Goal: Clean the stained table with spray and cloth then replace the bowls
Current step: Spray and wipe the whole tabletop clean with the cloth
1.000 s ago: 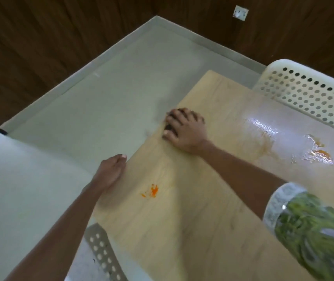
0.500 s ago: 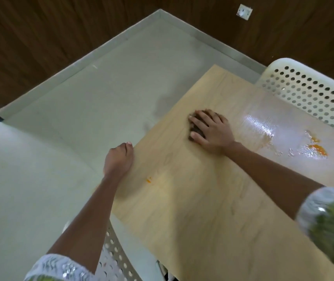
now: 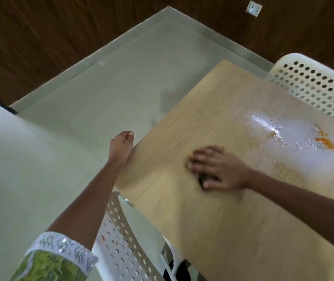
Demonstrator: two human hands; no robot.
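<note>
Your right hand [image 3: 218, 169] presses flat, fingers spread, on dark cloth [image 3: 202, 180] mid-table; only scrap of cloth shows under palm. Your left hand [image 3: 121, 148] rests at table [image 3: 233, 230] edge, fingers loosely together, holding nothing. Step in hand, by my reading: wiping. Orange stain [image 3: 325, 141] sits in wet sprayed patch, well apart to your right. Next move likely calls for sliding cloth there. No bowls or spray in view.
</note>
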